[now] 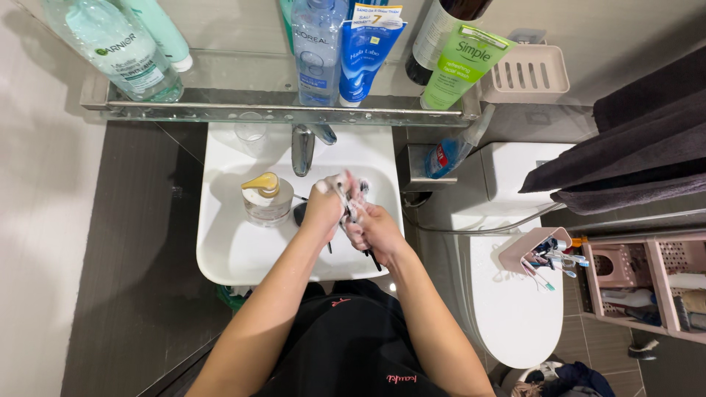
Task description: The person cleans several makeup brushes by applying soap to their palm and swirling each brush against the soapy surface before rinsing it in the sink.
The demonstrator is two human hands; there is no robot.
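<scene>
Both hands' fingers pinch the makeup brushes over the white sink, left hand above right hand; judged best to keep bristles pointing down, below the fingertips, near the faucet.

Both forearms reaching forward, left hand and right hand pressed together (fingers curled closed)

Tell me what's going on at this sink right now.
A person stands over a white sink with both hands in the basin below the tap. The left hand and right hand together grip a bunch of thin dark-handled brushes. A clear pump bottle sits on the sink's left side. Bottles and tubes line the glass shelf above. No running water can be made out.
</scene>
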